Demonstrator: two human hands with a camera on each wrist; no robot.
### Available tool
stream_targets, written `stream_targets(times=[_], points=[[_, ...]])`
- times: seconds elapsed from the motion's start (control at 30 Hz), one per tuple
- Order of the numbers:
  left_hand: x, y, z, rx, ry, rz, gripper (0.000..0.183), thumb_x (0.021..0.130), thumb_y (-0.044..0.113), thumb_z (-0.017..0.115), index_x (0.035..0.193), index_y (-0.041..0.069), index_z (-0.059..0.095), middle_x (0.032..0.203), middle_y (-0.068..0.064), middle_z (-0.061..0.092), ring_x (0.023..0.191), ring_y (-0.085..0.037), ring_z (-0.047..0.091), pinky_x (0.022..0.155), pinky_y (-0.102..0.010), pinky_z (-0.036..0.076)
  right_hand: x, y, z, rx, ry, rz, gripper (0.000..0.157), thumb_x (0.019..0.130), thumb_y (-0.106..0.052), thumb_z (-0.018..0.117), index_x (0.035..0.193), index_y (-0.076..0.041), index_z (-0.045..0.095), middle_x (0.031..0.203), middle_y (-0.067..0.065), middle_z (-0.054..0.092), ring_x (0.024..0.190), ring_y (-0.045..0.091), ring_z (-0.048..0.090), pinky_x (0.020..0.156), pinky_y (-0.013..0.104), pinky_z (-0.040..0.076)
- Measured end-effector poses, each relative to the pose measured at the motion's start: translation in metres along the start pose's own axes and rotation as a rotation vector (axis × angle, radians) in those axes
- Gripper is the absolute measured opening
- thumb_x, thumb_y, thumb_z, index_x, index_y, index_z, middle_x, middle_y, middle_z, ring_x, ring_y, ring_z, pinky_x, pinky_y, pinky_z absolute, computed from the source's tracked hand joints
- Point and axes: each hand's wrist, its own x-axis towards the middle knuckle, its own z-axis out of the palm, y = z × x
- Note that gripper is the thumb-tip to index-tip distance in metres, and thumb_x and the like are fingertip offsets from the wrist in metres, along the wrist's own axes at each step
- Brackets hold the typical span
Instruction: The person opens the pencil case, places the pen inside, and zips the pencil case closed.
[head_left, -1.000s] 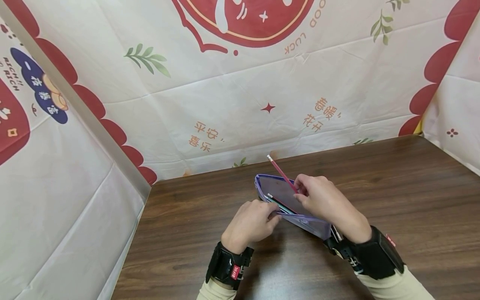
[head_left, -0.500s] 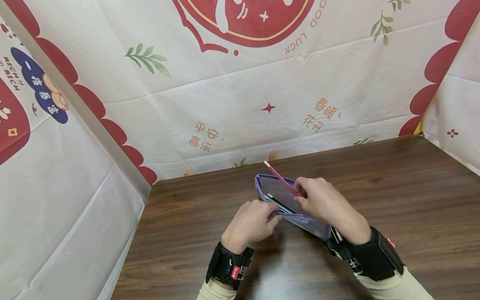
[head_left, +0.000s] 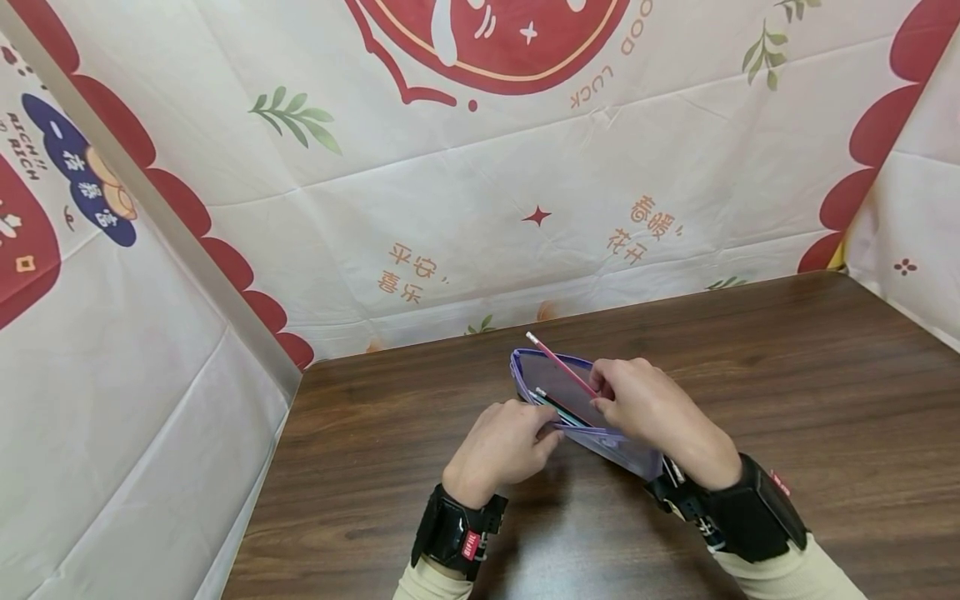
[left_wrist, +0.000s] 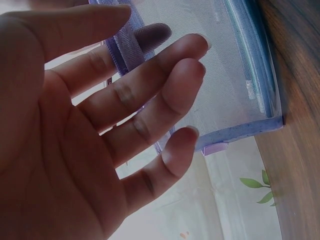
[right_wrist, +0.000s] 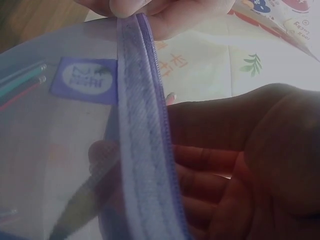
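Note:
A mesh zip pencil case (head_left: 542,372) with purple edging lies unzipped near the table's back edge. My left hand (head_left: 497,446) pinches its near zip edge between thumb and forefinger, holding the mouth apart; the other fingers spread loosely in the left wrist view. My right hand (head_left: 651,406) reaches over the mouth and pinches a pink pencil (head_left: 557,360), its white eraser end tilted up and to the left. Its lower end is hidden inside the case. Several pencils (head_left: 561,407) lie along the near side within. Through the mesh, the right wrist view shows right fingers behind the zip edge (right_wrist: 145,135).
The brown wooden table (head_left: 360,467) spreads around the case. A white printed cloth (head_left: 450,192) hangs behind it, with more cloth panels at left (head_left: 135,358) and right (head_left: 922,208). A purple label (right_wrist: 85,80) is sewn to the case.
The pink pencil has sunk lower into the pencil case, its eraser end dropping down and slightly left. My right hand has lowered a little with it. The left hand keeps its place.

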Motion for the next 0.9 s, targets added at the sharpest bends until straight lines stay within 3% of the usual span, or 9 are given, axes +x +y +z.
stream_targets(times=[0.9], points=[[0.0008, -0.0001, 0.0006, 0.030, 0.012, 0.010, 0.008, 0.088, 0.027, 0.063, 0.091, 0.021, 0.067, 0.060, 0.011, 0.047, 0.049, -0.002, 0.042, 0.044, -0.019, 0.031, 0.0005, 0.0033, -0.0030, -0.013, 0.030, -0.043, 0.005, 0.082, -0.004, 0.066, 0.080, -0.005, 0.062, 0.068, 0.002, 0.059, 0.060, 0.013, 0.051, 0.053, 0.032, 0.047]])
